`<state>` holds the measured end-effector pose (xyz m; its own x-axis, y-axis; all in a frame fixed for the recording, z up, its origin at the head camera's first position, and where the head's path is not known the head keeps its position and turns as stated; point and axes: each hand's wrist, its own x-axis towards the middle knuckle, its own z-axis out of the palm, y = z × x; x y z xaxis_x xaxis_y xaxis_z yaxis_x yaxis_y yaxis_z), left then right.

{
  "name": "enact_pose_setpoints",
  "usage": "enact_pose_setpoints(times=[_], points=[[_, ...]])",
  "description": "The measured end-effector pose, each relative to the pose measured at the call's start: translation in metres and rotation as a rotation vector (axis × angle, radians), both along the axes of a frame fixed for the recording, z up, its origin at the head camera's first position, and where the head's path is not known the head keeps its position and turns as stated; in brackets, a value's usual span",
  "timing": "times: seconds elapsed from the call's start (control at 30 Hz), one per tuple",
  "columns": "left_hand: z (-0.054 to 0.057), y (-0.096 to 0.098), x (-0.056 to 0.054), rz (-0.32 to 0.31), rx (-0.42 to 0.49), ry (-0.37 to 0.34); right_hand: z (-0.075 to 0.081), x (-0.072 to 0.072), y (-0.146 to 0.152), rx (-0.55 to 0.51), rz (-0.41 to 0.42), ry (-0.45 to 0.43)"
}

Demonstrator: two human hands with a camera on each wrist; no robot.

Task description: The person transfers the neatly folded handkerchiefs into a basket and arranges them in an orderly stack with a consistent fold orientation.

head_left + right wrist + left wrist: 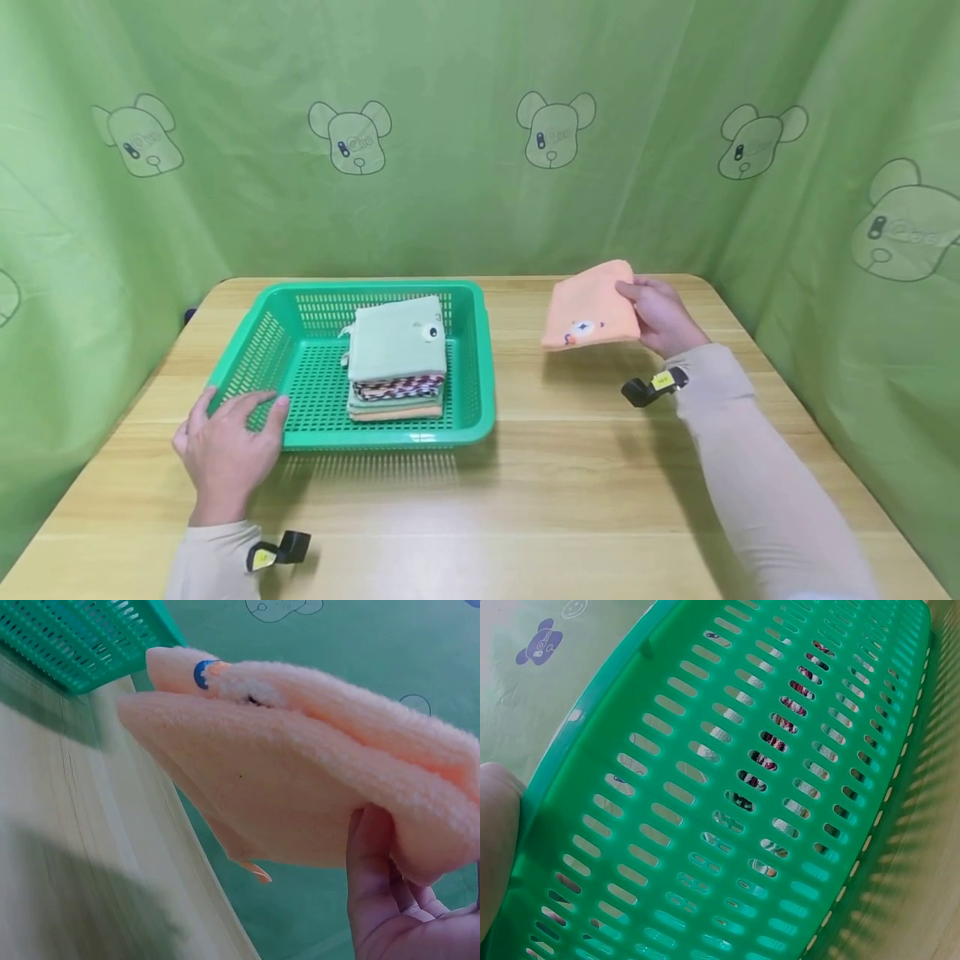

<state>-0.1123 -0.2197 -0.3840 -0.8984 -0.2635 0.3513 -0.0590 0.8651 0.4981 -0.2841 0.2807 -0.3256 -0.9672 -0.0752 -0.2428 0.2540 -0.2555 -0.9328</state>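
Observation:
My right hand (663,312) pinches a folded peach towel (588,308) at its right edge, held above the right part of the table. The towel bears a small embroidered animal face; in the right wrist view its folded layers (247,780) gape slightly and a small loop hangs below. A green plastic basket (487,367) stands left of centre. Over its near left corner, my left hand (228,450) grips the rim, fingers curled over the edge. Inside the basket, toward its right, lies a stack of folded towels, a pale green one (393,342) on top and a dark patterned one (397,387) beneath.
The wooden table (570,492) extends around the basket. Green curtains (450,208) printed with bear heads enclose the back and both sides. A black wrist camera (652,387) sits on the right sleeve and another (281,550) on the left.

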Motion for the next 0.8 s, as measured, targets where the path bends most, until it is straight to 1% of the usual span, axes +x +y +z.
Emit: enact_pose_setpoints(times=[0.13,0.37,0.6,0.8], points=[[0.0,0.0,0.0,0.0,0.002,0.006,0.003,0.0,-0.005,-0.03,0.008,0.004],[0.0,0.0,0.0,0.003,-0.001,0.0,0.009,0.0,-0.016,-0.011,0.011,-0.001],[0.001,0.0,0.0,0.008,-0.002,-0.017,0.013,-0.001,-0.025,-0.039,0.004,0.012],[0.001,0.001,0.001,0.001,-0.006,0.001,0.017,-0.002,-0.034,-0.032,0.018,0.014]])
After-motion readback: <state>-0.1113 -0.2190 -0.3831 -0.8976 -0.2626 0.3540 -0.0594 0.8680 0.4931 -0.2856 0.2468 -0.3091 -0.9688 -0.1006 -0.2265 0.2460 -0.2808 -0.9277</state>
